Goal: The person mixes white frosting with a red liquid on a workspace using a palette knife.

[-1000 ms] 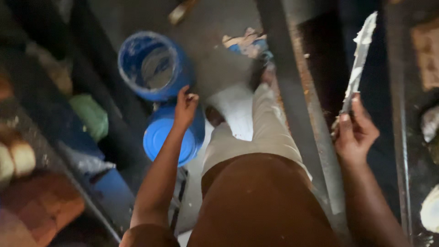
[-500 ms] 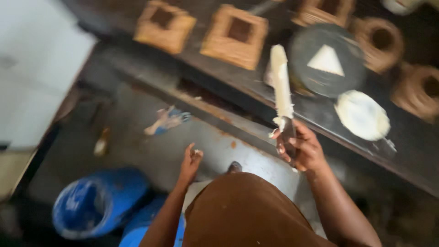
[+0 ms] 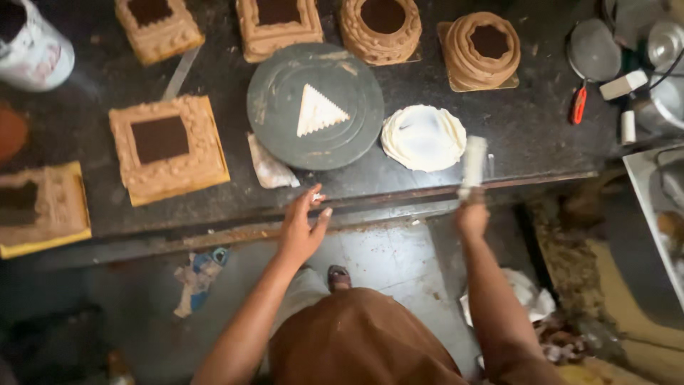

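At the lower centre of the frame the left hand [image 3: 303, 228] hangs open, fingers spread, just below the dark counter [image 3: 527, 135] edge, with bare floor [image 3: 385, 260] beneath. The right hand [image 3: 472, 216] grips a cream-smeared flat spatula [image 3: 474, 162], its blade upright over the counter edge beside a ruffled white cream round [image 3: 423, 137]. Centre frame, a grey round turntable [image 3: 285, 121] bears a white serrated triangular scraper [image 3: 318, 111].

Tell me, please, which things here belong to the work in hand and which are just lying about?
In hand:
right hand gripping a cream-coated knife
left hand open near the counter edge
round turntable with a white triangle scraper
white cream mound

Lying about:
square cake
round cake
red-handled tool
crumpled paper
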